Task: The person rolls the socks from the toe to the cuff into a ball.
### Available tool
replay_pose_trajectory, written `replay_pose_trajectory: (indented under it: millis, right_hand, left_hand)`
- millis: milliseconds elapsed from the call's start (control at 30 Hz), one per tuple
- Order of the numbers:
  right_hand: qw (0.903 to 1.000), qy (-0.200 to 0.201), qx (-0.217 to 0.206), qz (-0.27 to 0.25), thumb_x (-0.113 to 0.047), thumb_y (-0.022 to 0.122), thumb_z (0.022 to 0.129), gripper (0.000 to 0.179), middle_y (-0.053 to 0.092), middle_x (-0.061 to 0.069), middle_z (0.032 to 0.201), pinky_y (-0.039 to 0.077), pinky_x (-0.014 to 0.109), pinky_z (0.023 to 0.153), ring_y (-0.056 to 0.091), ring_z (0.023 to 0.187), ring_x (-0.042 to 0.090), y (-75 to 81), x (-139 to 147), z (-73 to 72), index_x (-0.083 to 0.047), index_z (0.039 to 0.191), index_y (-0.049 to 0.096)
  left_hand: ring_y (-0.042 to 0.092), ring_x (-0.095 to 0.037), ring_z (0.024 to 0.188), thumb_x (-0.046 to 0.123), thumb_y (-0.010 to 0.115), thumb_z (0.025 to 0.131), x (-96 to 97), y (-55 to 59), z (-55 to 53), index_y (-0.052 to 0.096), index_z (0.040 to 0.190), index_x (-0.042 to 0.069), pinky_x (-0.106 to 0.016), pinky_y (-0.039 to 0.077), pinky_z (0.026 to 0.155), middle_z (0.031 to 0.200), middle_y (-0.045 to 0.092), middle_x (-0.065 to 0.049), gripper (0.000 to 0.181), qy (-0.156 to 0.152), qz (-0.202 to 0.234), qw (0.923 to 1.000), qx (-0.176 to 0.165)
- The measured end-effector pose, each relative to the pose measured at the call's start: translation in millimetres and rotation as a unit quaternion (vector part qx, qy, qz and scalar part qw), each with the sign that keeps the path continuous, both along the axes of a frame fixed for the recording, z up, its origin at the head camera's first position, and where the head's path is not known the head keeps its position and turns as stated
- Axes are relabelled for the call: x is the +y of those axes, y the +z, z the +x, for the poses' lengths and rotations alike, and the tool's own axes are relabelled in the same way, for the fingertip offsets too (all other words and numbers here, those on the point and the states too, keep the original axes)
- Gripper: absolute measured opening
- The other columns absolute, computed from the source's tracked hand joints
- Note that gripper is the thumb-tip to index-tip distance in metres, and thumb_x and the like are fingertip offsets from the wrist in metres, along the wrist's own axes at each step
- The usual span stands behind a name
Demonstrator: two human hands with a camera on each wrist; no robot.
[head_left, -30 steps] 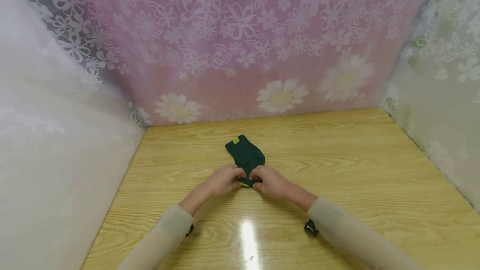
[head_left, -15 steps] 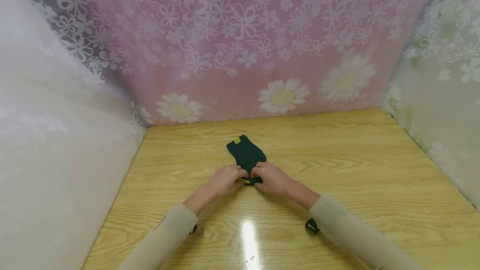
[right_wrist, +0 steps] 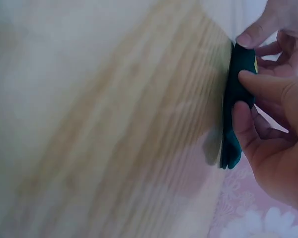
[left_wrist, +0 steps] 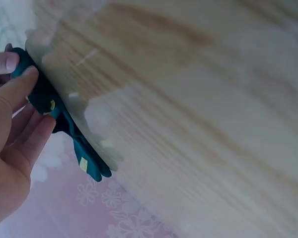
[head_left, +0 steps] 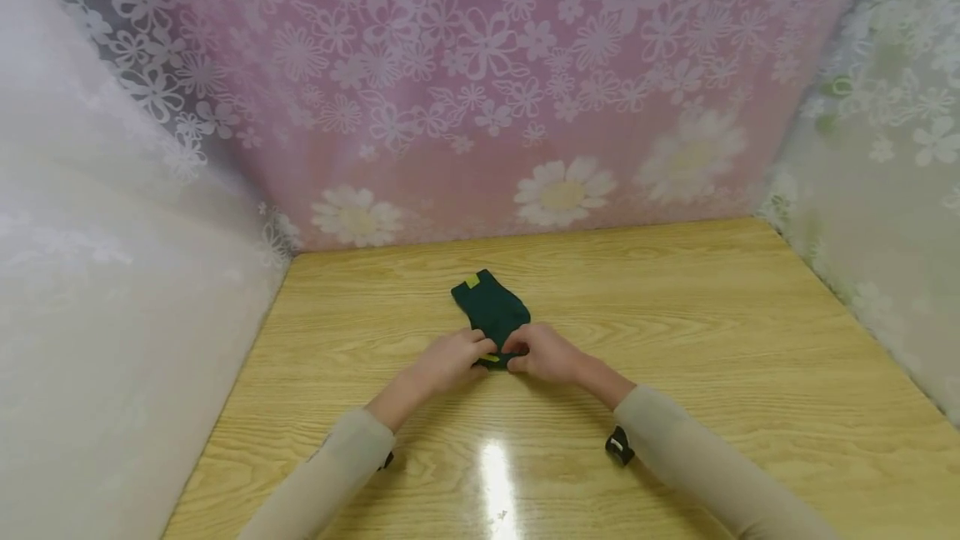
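A pair of dark green socks [head_left: 495,307] lies one on the other on the wooden table, the end with a yellow patch [head_left: 472,280] pointing away from me. Their near end is folded up into a small roll, with a strip of yellow on it. My left hand [head_left: 450,358] pinches the roll at its left side, and my right hand [head_left: 551,354] pinches it at the right. In the left wrist view, the socks [left_wrist: 44,91] show two layered edges at the far end. Thumb and fingers of both hands meet the rolled socks [right_wrist: 242,64] in the right wrist view.
The wood-grain table [head_left: 675,315] carries a bright light reflection near its front. Behind it hangs a pink floral cloth [head_left: 465,107], with pale floral sheets at the left [head_left: 127,273] and right sides [head_left: 885,190]. Black straps [head_left: 619,446] sit at my wrists.
The near end of the socks has been turned up a little further away from me, into a tighter roll. The far end has stayed about where it was.
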State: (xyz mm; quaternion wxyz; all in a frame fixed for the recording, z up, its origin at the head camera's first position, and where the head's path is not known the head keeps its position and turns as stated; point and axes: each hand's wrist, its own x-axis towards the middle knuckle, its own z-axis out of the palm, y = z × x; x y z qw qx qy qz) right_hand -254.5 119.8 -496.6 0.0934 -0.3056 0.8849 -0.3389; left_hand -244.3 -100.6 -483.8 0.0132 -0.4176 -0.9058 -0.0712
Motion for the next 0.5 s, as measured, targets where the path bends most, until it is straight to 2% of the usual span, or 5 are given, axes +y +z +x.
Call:
replay_pose_trajectory:
  millis: [67,167,367,500]
  right_hand:
    - [0.9999,-0.002,-0.009,-0.008,-0.008,0.074,0.089,0.017,0.071,0.002,0.096,0.054,0.027,0.075,0.063,0.085,0.011,-0.2,1,-2.0,-0.004,0.106,0.074]
    - [1.0000,0.006,0.007,0.000,-0.008,0.073,0.090,0.016,0.070,0.003,0.094,0.054,0.027,0.073,0.062,0.083,0.011,0.8,1,-2.0,-0.003,0.105,0.075]
    - [0.9930,0.019,0.084,0.081,-0.014,0.075,0.090,0.018,0.062,0.002,0.098,0.054,0.030,0.076,0.060,0.085,0.014,6.5,-6,5.1,-0.006,0.106,0.072]
    - [0.9892,0.016,0.110,0.095,-0.014,0.078,0.087,0.023,0.057,0.004,0.102,0.053,0.033,0.080,0.058,0.088,0.016,6.5,-10,10.8,-0.009,0.105,0.065]
  left_hand:
    - [0.062,-0.015,0.090,0.020,0.072,0.093,2.2,0.3,-0.4,0.069,0.116,0.012,-0.024,0.053,0.075,0.104,0.065,-0.003,0.024,0.001,-0.009,0.9999,0.005]
    - [0.063,-0.014,0.091,0.018,0.070,0.094,3.7,0.9,-2.3,0.070,0.117,0.012,-0.024,0.053,0.076,0.105,0.066,-0.003,0.024,0.009,-0.013,0.9998,-0.010]
    - [0.064,-0.014,0.095,0.017,0.072,0.093,3.1,1.7,-9.4,0.070,0.117,0.012,-0.025,0.053,0.080,0.107,0.067,-0.002,0.024,0.021,0.007,0.9979,-0.060]
    - [0.064,-0.014,0.098,0.019,0.073,0.092,2.6,1.0,-12.1,0.071,0.116,0.013,-0.026,0.053,0.083,0.108,0.068,0.000,0.025,0.035,0.022,0.9950,-0.091]
